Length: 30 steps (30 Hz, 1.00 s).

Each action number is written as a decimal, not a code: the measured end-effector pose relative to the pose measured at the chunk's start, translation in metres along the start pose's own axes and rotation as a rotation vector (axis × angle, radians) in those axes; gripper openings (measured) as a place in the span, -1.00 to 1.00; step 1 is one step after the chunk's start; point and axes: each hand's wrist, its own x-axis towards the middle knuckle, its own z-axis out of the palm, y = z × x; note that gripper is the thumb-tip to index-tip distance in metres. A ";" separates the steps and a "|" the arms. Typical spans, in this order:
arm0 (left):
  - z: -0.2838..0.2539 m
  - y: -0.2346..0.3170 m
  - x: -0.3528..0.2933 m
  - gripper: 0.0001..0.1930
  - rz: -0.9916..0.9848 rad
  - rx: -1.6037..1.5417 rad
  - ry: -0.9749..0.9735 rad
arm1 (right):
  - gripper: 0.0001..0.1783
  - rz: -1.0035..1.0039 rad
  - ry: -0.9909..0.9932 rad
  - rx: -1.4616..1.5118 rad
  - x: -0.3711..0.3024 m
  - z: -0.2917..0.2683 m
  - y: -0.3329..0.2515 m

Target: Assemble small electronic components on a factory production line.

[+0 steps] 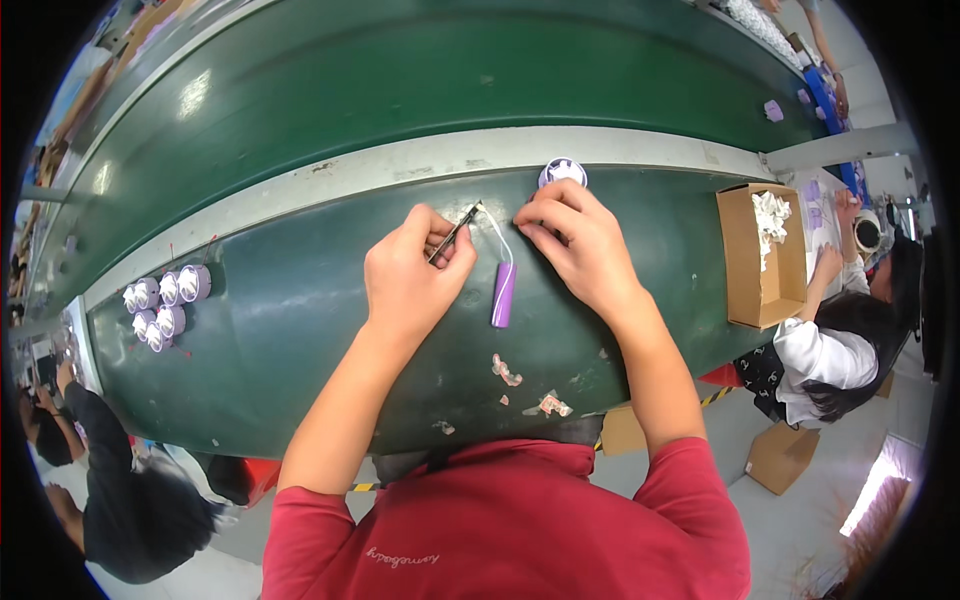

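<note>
Between the thumb and fingers of my left hand [420, 258] is a thin dark strip [455, 234], tilted up to the right. A white wire [497, 228] runs from near the strip's upper end to a purple cylindrical battery cell [504, 296], which lies on the green worktop between my hands. My right hand [575, 240] is closed in a pinch to the right of the wire; what its fingertips hold, if anything, is too small to make out. Just beyond it a round purple and white part [563, 171] stands near the worktop's far edge, partly covered by the fingers.
Several purple and white round parts [170, 303] with thin red wires sit at the left. Plastic scraps [507, 371] lie near the front edge. An open cardboard box [745, 265] with white pieces stands at the right. Beyond a pale rail runs a green belt [480, 75]. Co-workers sit on both sides.
</note>
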 end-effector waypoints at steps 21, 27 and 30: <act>0.006 -0.010 -0.001 -0.78 0.193 0.074 -0.041 | -0.88 0.186 0.198 0.299 -0.002 0.039 0.002; 0.006 -0.011 -0.001 -0.78 0.203 0.093 -0.045 | -0.89 0.198 0.190 0.266 -0.001 0.038 -0.002; 0.006 -0.009 -0.001 -0.78 0.197 0.109 -0.046 | -0.86 0.214 0.186 0.232 -0.002 0.037 -0.003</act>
